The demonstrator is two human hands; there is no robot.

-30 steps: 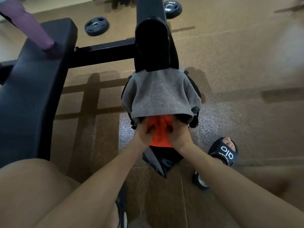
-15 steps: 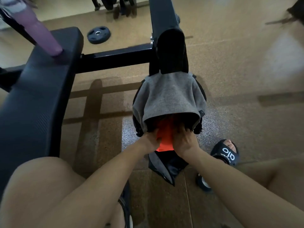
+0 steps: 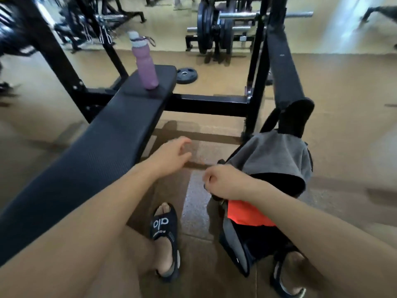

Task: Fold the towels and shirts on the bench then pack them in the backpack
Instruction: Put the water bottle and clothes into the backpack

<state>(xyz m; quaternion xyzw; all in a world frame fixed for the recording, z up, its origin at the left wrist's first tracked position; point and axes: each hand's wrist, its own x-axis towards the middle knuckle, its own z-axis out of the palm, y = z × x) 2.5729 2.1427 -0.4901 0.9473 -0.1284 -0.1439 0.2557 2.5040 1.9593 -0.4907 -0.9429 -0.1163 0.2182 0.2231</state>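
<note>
The backpack [image 3: 272,153] stands open on the floor at the right, its grey flap thrown back against a black pad. An orange folded cloth [image 3: 247,214] lies in its mouth, partly hidden by my right forearm. My right hand [image 3: 223,181] is at the backpack's left rim with its fingers curled, gripping the dark edge there. My left hand [image 3: 171,155] hovers with relaxed, spread fingers between the backpack and the black bench [image 3: 96,151], holding nothing. I see no towel or shirt on the visible bench top.
A pink water bottle [image 3: 145,63] stands on the bench's far end. A weight plate [image 3: 186,75] lies on the floor behind it. Black rack uprights [image 3: 255,82] and a loaded barbell [image 3: 212,29] stand beyond. My sandalled feet [image 3: 164,229] flank the backpack.
Both hands have let go of the orange cloth and come out of the backpack. My left hand moved left toward the bench. My view lifted and turned left.
</note>
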